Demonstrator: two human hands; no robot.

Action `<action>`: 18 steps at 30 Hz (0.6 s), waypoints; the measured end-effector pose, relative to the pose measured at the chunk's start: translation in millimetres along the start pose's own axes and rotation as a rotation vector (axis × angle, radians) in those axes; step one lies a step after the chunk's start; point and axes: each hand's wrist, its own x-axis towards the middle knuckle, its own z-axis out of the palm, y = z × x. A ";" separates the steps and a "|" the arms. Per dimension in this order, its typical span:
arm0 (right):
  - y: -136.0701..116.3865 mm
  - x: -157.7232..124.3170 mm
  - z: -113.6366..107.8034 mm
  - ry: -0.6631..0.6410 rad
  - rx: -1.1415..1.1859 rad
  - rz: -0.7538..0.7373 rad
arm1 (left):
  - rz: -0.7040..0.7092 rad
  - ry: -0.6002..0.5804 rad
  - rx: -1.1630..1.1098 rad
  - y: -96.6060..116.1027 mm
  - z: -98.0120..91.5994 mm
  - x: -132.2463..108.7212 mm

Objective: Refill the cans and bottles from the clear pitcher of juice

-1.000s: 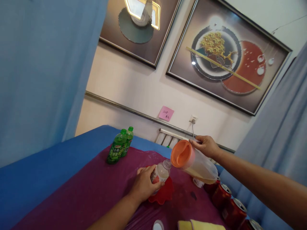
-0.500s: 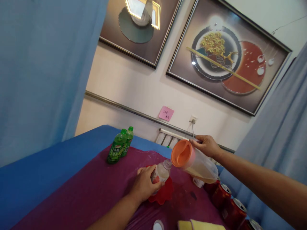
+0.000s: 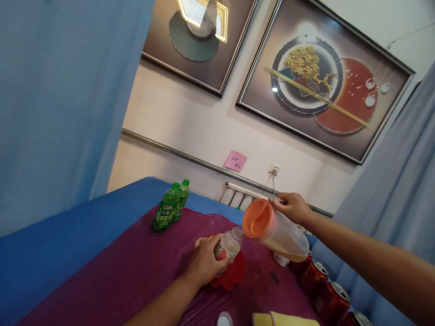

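My left hand [image 3: 205, 260] is wrapped round a clear plastic bottle [image 3: 231, 244] with a printed label and no cap. The bottle tilts to the right over a red scalloped dish [image 3: 233, 276]. In my right hand [image 3: 292, 207] is a translucent pitcher [image 3: 288, 240] with an orange lid, tipped left so its lid meets or nearly meets the bottle's mouth. Pale yellowish liquid lies along the pitcher's lower side. Whether any liquid runs between the two I cannot tell. The pitcher's handle is mostly hidden by my right hand.
Two green bottles [image 3: 166, 208] stand at the back left on the purple cover [image 3: 136, 262]. Several red cans [image 3: 331, 299] line the right edge. A yellow cloth [image 3: 288, 319] and a white cap [image 3: 224, 319] lie in front. Behind the pitcher sits a small white-labelled container [image 3: 281, 259].
Almost nothing differs. Both hands keep the bottle and the pitcher in nearly the same places; the whole view has shifted very slightly.
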 end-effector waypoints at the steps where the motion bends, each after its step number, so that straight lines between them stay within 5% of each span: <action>1: 0.0 -0.1 0.2 0.004 0.001 -0.003 | 0.003 0.000 0.002 0.0 -0.1 0.0; 18: -0.3 -0.4 -0.9 0.009 -0.020 -0.007 | 0.003 -0.011 0.006 0.8 -0.5 0.2</action>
